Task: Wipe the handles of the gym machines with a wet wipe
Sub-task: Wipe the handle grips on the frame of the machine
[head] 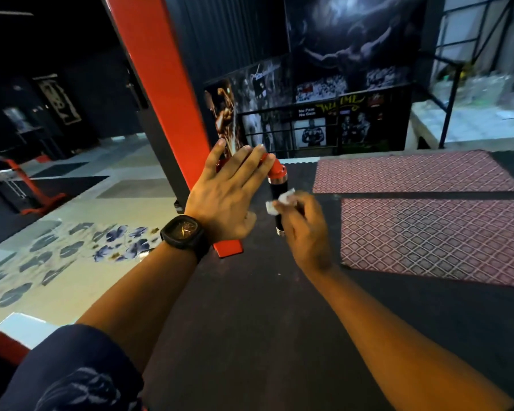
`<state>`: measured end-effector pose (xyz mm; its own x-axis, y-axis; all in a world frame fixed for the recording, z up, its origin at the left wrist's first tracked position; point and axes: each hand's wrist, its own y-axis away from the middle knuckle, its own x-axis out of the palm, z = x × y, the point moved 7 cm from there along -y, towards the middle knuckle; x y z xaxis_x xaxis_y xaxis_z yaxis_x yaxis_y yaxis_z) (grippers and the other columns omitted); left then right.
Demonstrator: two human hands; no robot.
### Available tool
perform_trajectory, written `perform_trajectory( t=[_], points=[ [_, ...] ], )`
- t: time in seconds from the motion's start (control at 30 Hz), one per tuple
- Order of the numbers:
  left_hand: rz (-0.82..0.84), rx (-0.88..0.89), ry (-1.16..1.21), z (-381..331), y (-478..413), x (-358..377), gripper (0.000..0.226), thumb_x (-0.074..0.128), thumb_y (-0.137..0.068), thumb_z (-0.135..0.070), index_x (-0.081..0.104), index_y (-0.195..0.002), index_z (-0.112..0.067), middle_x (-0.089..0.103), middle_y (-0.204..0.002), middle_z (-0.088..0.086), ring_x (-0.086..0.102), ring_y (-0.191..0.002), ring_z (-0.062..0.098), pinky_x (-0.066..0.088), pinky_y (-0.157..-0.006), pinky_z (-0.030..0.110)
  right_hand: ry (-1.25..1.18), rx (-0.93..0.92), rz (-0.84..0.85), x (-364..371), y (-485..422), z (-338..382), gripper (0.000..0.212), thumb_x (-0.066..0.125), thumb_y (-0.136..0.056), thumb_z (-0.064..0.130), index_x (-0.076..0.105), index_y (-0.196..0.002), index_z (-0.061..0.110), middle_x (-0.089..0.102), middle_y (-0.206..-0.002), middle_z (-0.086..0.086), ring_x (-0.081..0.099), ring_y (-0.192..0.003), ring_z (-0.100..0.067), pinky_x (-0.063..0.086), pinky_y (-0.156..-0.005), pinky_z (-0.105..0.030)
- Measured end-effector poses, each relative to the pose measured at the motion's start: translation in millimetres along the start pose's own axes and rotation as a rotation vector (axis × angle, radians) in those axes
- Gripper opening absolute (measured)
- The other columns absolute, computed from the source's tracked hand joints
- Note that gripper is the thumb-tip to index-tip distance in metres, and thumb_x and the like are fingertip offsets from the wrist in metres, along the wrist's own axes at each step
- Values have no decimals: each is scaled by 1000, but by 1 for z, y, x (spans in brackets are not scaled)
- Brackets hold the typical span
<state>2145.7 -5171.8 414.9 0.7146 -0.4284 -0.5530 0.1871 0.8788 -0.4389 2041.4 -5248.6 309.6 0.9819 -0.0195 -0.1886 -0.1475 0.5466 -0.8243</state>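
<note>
A black handle point(274, 191) with chrome ends hangs from a red machine arm point(275, 167). My right hand point(304, 229) curls round the handle with a white wet wipe point(283, 199) pressed between its fingers and the grip. My left hand point(229, 188), a black watch on its wrist, lies flat with straight fingers on the red arm just left of the handle. The lower part of the handle is hidden behind my right hand.
A tall red machine post point(163, 84) rises at the left. Two maroon patterned mats point(428, 229) lie on the dark floor at the right. A red frame point(27, 188) stands far left; a railing with posters point(324, 126) runs behind.
</note>
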Motion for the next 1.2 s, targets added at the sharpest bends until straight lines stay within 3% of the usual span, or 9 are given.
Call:
perform_trajectory(
  t=[0.07, 0.2, 0.33, 0.5, 0.63, 0.77, 0.97, 1.1, 1.2],
  points=[
    [-10, -1, 3, 0, -1, 2, 99, 56, -71, -47, 22, -159, -15, 26, -163, 9, 30, -148, 28, -13, -121, 53, 6, 2, 44, 2, 1, -3, 13, 72, -93, 24, 62, -101, 20, 58, -107, 6, 61, -102, -14, 55, -85, -40],
    [-33, -2, 25, -1, -1, 1, 97, 56, -71, -47, 26, -158, -15, 29, -162, 9, 31, -147, 28, -8, -122, 53, -99, 39, 53, -1, -19, 9, 12, 69, -94, 16, 58, -99, 19, 57, -104, 6, 55, -103, 2, 50, -89, -22],
    [-42, -5, 50, -1, -3, 2, 96, 53, -73, -49, 25, -158, -15, 29, -162, 9, 31, -147, 28, -9, -122, 52, -13, -29, 84, 8, 4, 10, 8, 69, -94, 18, 62, -96, 21, 56, -105, 2, 64, -101, -3, 54, -93, -35],
    [-58, -10, 69, -1, -1, 5, 95, 57, -74, -47, 26, -158, -15, 30, -162, 9, 31, -146, 29, -2, -122, 52, -104, 18, -9, 3, -23, 16, 14, 69, -92, 7, 62, -105, 6, 54, -104, 1, 51, -99, 11, 44, -85, -9],
    [-53, -7, 71, 0, -3, 5, 97, 56, -73, -48, 24, -158, -14, 28, -162, 10, 30, -147, 30, -6, -122, 51, -86, 20, 11, 9, 5, 1, 17, 71, -89, 5, 63, -105, 5, 56, -106, -3, 55, -99, 8, 52, -86, -20],
    [-57, -11, 72, -1, -3, 6, 98, 59, -73, -48, 23, -158, -14, 26, -163, 10, 28, -148, 29, -7, -122, 50, 32, -30, -13, 8, -7, 0, 19, 68, -95, 13, 66, -110, 1, 59, -109, -3, 47, -102, 4, 43, -87, -10],
    [-25, -7, 47, -1, -6, 8, 103, 62, -71, -50, 21, -159, -14, 22, -165, 9, 23, -150, 28, -9, -122, 51, 54, -34, 38, 6, 15, -6, 25, 53, -100, 25, 70, -108, 8, 59, -112, -7, 60, -99, -19, 55, -82, -31],
    [1, -14, 31, -3, -7, 10, 103, 60, -70, -47, 21, -159, -14, 22, -165, 9, 24, -150, 28, -6, -123, 52, 31, -33, -30, 1, 1, -11, 19, 57, -97, 11, 69, -107, -1, 59, -112, -9, 54, -104, -4, 49, -88, -16],
    [25, -18, 21, -2, -7, 11, 104, 59, -69, -47, 19, -160, -15, 19, -165, 9, 23, -151, 28, -7, -123, 52, -53, 93, 9, 10, 18, -28, 16, 59, -95, 5, 69, -107, 0, 58, -112, 0, 51, -103, 10, 51, -88, -19]
  ],
)
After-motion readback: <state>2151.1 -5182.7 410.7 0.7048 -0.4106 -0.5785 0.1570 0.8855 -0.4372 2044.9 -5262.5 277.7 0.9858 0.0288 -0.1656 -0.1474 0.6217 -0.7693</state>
